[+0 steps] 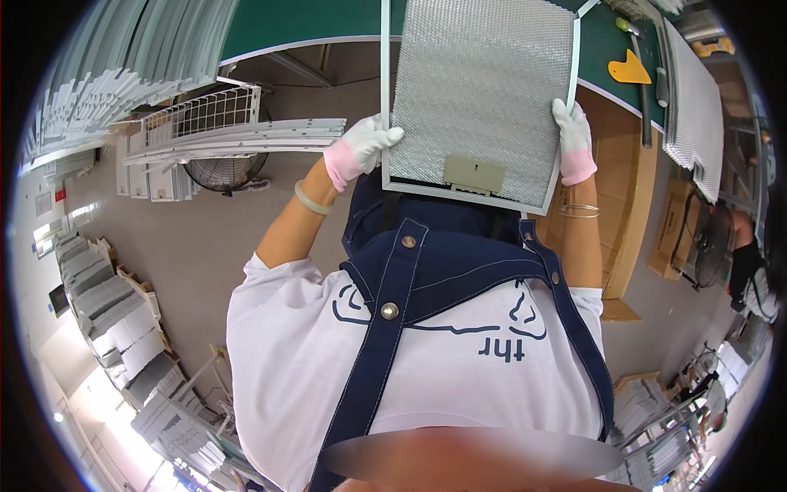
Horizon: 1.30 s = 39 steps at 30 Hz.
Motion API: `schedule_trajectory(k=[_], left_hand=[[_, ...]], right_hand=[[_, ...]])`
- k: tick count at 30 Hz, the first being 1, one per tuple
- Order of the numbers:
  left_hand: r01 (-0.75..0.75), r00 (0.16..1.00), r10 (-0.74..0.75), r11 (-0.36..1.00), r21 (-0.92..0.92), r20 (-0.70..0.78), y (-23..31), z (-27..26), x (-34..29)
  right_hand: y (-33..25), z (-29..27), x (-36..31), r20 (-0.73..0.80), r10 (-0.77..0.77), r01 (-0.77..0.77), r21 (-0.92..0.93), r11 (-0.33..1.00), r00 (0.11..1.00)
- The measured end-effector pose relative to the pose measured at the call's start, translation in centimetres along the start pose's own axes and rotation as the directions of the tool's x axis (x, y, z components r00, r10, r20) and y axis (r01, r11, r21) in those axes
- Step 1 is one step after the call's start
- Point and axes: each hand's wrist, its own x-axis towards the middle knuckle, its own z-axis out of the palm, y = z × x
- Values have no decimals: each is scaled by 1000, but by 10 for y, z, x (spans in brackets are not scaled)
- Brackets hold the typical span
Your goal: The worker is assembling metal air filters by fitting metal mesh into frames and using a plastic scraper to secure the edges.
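In front of my body a silvery metal-mesh filter panel (484, 82) sits in a pale metal frame (385, 90), its near end over my apron and its far part over the green table. A beige rectangular plate (474, 175) lies at the mesh's near edge. My left hand (361, 149), in a white glove with a pink cuff, is closed round the frame's left rail, thumb on top. My right hand (575, 139), gloved alike, grips the right rail, which angles away from the mesh at its far end. The fingers under the frame are hidden.
On the green table (328, 20), a yellow scraper (630, 68) lies by a hammer (643, 90) at right. Mesh panels (693, 107) stack beyond them. Frame strips (139, 57) pile up at left, above a floor fan (225, 170). A cardboard box (611, 189) stands at my right.
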Motion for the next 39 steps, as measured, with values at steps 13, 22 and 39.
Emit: schedule_trajectory(k=[13, 22, 39], left_hand=[[221, 972, -227, 970, 105, 52, -2, -12, -5], [-97, 980, 95, 995, 0, -176, -19, 8, -1], [-115, 980, 109, 993, -29, -164, -24, -2, 7]], right_hand=[[-4, -3, -13, 90, 100, -117, 199, 973, 991], [8, 0, -16, 66, 48, -57, 139, 989, 997], [15, 4, -23, 30, 33, -36, 108, 993, 999]])
